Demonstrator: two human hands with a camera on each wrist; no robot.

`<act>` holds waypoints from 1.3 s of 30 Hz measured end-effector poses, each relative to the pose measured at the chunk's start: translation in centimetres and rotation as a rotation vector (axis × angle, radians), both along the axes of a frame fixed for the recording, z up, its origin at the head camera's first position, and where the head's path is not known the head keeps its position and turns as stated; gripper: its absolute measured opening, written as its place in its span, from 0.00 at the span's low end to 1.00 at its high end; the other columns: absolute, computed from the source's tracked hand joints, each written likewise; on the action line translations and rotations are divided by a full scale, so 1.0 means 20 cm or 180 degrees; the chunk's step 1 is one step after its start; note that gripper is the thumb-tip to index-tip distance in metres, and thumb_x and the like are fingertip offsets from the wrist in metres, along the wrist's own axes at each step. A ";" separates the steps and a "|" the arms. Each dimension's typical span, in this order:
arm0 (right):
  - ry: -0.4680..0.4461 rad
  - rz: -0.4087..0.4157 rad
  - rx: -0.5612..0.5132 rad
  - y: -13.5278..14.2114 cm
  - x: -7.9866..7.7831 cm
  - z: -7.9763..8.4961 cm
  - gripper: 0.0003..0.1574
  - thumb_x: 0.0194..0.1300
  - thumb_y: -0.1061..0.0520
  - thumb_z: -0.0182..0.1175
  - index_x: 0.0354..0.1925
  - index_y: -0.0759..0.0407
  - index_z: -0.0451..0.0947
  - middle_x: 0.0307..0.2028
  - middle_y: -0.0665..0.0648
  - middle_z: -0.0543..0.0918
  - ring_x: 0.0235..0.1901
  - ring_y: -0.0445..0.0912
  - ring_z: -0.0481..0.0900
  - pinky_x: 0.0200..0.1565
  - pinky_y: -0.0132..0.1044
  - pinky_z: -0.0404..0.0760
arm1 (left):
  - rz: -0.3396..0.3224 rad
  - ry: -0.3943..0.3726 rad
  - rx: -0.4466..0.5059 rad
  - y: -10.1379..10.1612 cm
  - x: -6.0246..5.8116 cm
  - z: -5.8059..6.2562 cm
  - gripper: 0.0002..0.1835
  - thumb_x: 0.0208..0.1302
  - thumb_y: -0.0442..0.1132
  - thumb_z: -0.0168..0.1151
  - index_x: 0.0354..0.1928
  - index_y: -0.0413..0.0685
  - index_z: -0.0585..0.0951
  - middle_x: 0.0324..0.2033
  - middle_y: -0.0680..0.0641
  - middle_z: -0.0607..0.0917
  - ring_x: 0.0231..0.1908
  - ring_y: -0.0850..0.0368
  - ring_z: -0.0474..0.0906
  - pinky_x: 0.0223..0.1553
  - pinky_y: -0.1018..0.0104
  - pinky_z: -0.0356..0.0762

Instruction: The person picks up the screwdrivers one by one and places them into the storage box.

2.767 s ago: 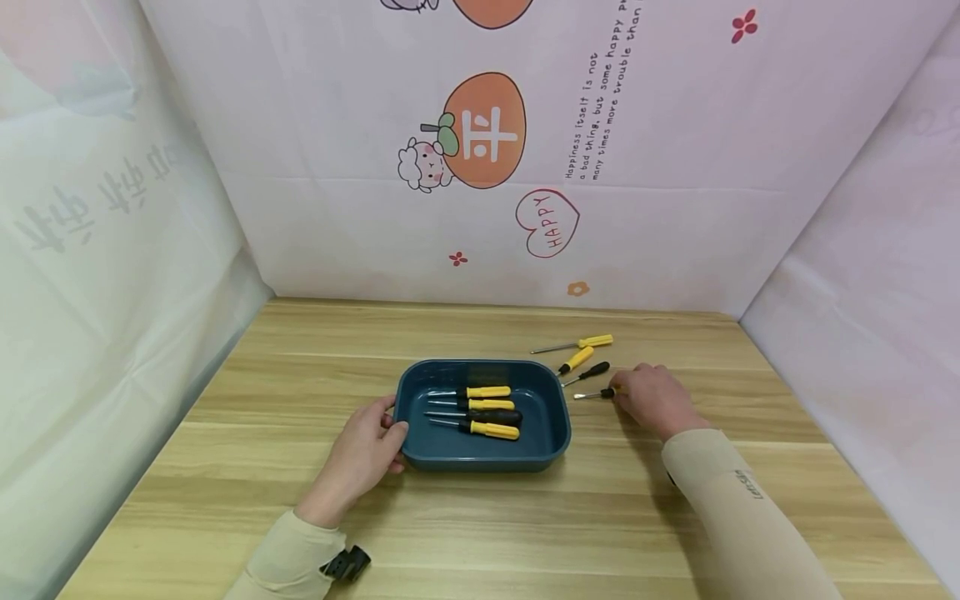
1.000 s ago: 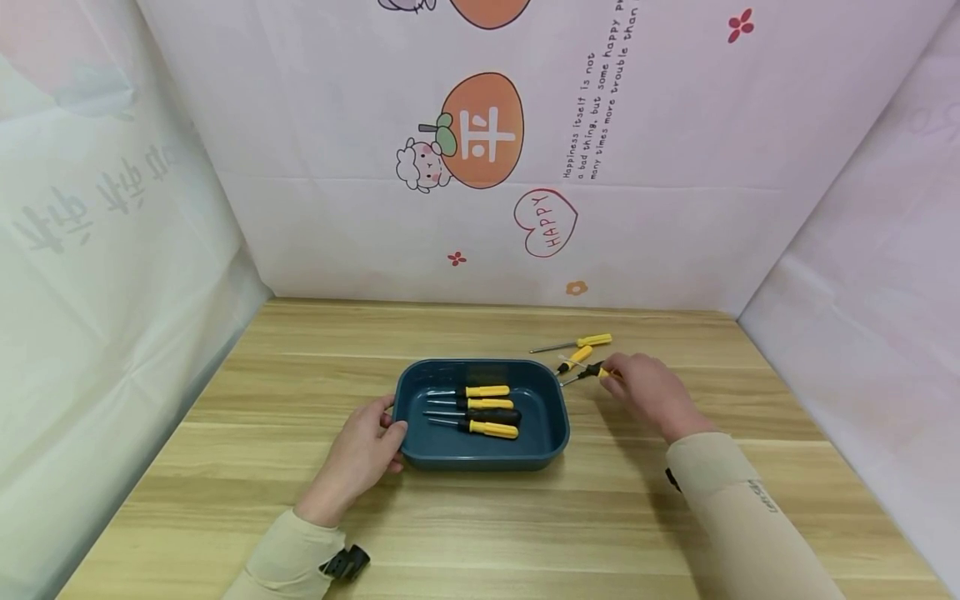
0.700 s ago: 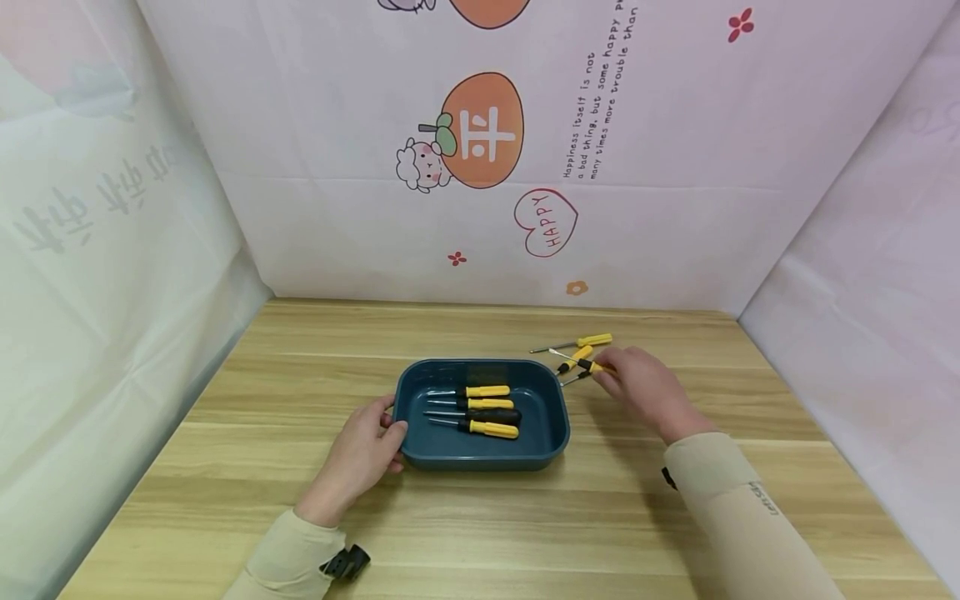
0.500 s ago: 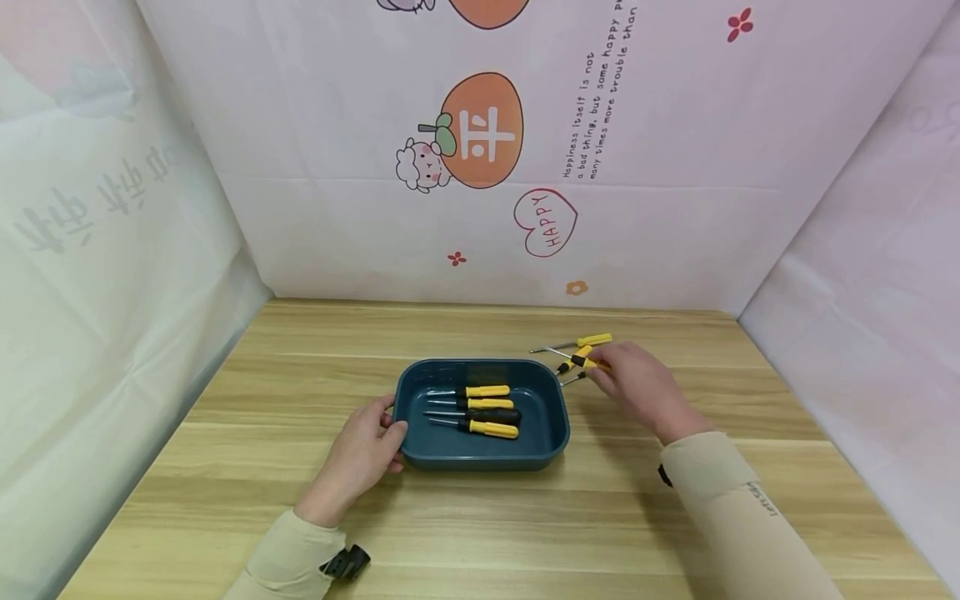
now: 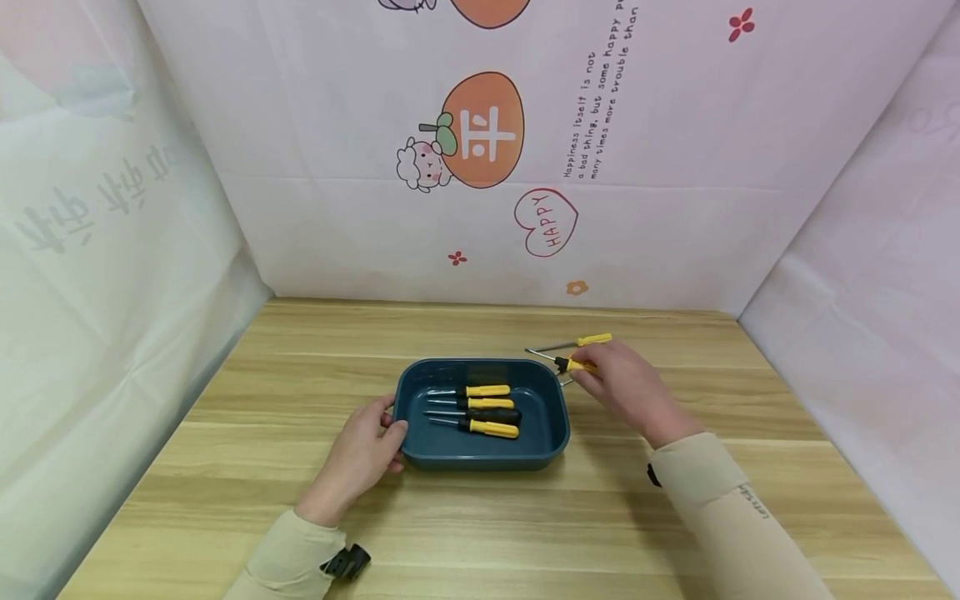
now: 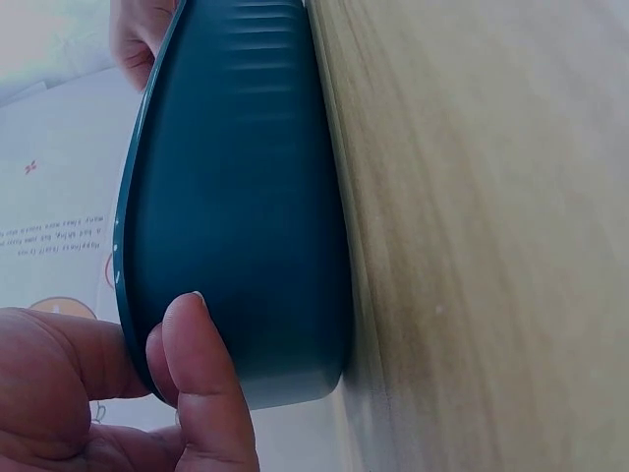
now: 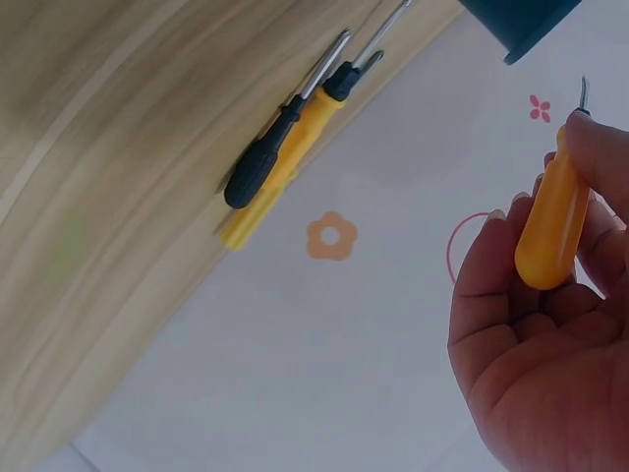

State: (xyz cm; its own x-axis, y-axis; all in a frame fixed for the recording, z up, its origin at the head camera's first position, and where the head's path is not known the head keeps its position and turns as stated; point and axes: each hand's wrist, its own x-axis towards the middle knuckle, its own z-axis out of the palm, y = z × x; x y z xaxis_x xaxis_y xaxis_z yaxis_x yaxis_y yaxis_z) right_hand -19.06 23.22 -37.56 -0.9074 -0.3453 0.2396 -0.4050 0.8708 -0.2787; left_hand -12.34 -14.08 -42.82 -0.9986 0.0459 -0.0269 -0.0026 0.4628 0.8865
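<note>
My right hand [image 5: 626, 385] pinches a yellow-handled screwdriver [image 5: 577, 366] with a black collar, raised beyond the right end of a dark blue bin [image 5: 480, 457]. Its shank points left. The right wrist view shows the handle [image 7: 552, 226] between thumb and fingers. My left hand [image 5: 358, 454] grips the bin's left end, thumb and fingers on either side of the wall. Inside the bin several screwdrivers lie side by side, shanks to the left: a black-handled screwdriver [image 5: 491, 415] and others with yellow handles, such as the nearest screwdriver [image 5: 493, 429].
On the wooden table [image 5: 480, 533] a yellow-handled screwdriver [image 5: 595, 339] lies behind the bin's right corner. Beside it are a black-handled screwdriver [image 7: 257, 172] and a yellow one with black collar [image 7: 307, 128], mostly hidden by my right hand in the head view. A printed cloth [image 5: 337, 208] hangs behind.
My right hand has picked the yellow-handled screwdriver up from the table and carried it left and away from me, toward the bin. The left hand and bin have stayed put.
</note>
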 end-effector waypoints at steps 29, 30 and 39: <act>0.0018 0.0223 0.0116 -0.26 0.08 0.01 0.17 0.71 0.48 0.68 0.53 0.55 0.85 0.50 0.55 0.85 0.51 0.49 0.81 0.56 0.50 0.87 | -0.0002 0.0012 0.0048 0.00 0.00 0.00 0.28 0.75 0.35 0.57 0.74 0.33 0.68 0.42 0.41 0.79 0.23 0.56 0.82 0.23 0.64 0.87; 0.0028 0.0251 0.0117 -0.27 0.08 0.01 0.17 0.72 0.48 0.68 0.53 0.54 0.85 0.50 0.54 0.85 0.51 0.49 0.81 0.56 0.50 0.87 | -0.0001 0.0012 0.0048 0.00 0.00 0.00 0.28 0.75 0.35 0.57 0.74 0.33 0.68 0.42 0.41 0.79 0.23 0.56 0.82 0.23 0.64 0.87; 0.0005 0.0426 0.0065 -0.33 0.09 -0.03 0.14 0.71 0.50 0.68 0.51 0.54 0.85 0.51 0.55 0.85 0.52 0.49 0.81 0.54 0.47 0.87 | -0.0001 0.0002 0.0050 0.00 0.00 0.00 0.28 0.75 0.35 0.57 0.74 0.33 0.67 0.41 0.41 0.79 0.23 0.56 0.81 0.23 0.64 0.87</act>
State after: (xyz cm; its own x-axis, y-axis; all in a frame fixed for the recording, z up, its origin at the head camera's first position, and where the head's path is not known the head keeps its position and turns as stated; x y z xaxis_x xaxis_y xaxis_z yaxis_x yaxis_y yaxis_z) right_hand -17.29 16.57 -38.16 -0.8524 -0.4682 0.2327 -0.5184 0.8144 -0.2607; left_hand -12.37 -14.11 -42.89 -0.9986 0.0466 -0.0256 -0.0020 0.4488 0.8936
